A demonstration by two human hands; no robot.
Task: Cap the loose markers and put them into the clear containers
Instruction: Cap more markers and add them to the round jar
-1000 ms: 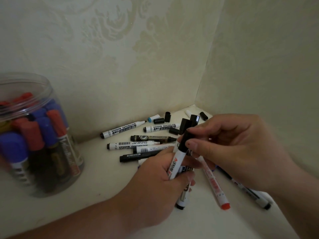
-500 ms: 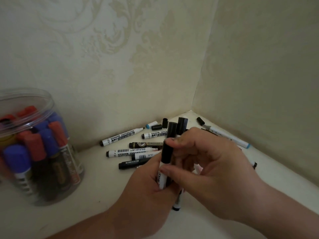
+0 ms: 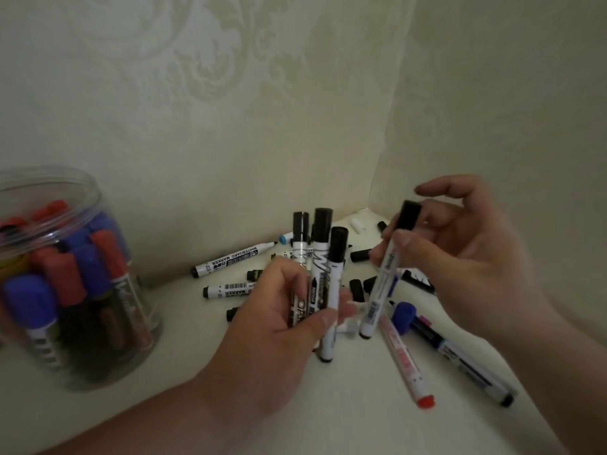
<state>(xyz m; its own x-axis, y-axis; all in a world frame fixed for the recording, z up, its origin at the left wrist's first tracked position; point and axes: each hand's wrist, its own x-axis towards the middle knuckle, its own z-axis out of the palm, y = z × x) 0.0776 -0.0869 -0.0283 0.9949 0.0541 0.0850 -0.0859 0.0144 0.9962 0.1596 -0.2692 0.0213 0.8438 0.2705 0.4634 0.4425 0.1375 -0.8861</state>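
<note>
One clear container [image 3: 85,195] stands at the left of the surface [image 3: 197,372], cut off by the frame edge. It is packed with red- and blue-capped markers (number not readable through its wall).

Left hand [image 3: 279,326]: fingers curled round three black-capped markers [image 3: 333,280], held upright.

Right hand [image 3: 466,257]: thumb and fingers pinch one tilted marker [image 3: 382,284], black-capped, just beside the bundle.

Loose on the surface:
- two whiteboard markers [image 3: 235,259] in plain view near the wall
- one red-ended marker [image 3: 404,359] and one blue-capped marker [image 3: 404,315] at front right
- black caps [image 3: 361,255] in the corner

The hands hide further pieces.
</note>
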